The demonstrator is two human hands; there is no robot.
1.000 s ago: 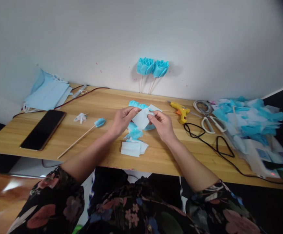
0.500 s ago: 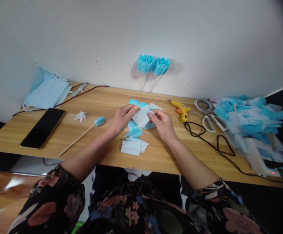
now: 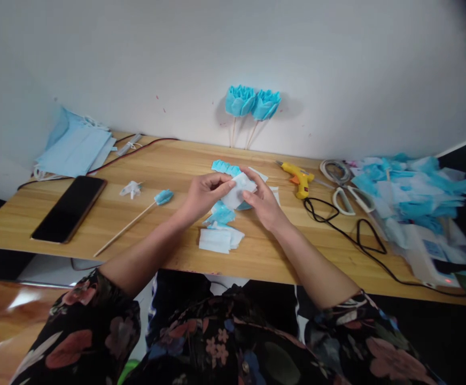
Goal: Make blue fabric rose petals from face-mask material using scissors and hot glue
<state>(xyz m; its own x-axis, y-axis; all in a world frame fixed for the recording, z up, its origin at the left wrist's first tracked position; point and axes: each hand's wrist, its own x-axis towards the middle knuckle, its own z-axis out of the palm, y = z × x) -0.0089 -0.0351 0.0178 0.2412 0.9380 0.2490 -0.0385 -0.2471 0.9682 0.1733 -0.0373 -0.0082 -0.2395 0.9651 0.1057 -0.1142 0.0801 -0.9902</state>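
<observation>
A small white piece of mask fabric (image 3: 236, 195) is held up between my hands above the table. My left hand (image 3: 209, 193) pinches its left edge between thumb and fingers. At its right side, the thumb of my right hand (image 3: 265, 199) presses on it, with the fingers behind. Below lie blue fabric pieces (image 3: 220, 214) and a few white cut pieces (image 3: 215, 239). Just beyond the hands is a pleated blue strip (image 3: 225, 167). To the left rests a wooden stick (image 3: 124, 230) with a rolled blue bud (image 3: 163, 197) on its tip.
Two blue fabric flowers (image 3: 240, 101) on sticks lean against the wall. On the right are a yellow glue gun (image 3: 299, 179), scissors (image 3: 344, 202), a black cord (image 3: 361, 246) and a heap of scraps (image 3: 413, 187). A phone (image 3: 69, 208) and face masks (image 3: 75, 147) lie left.
My right hand has turned, its fingers now raised behind the white piece. The piece has shifted slightly and looks smaller or more folded. A white piece now shows right of that hand.
</observation>
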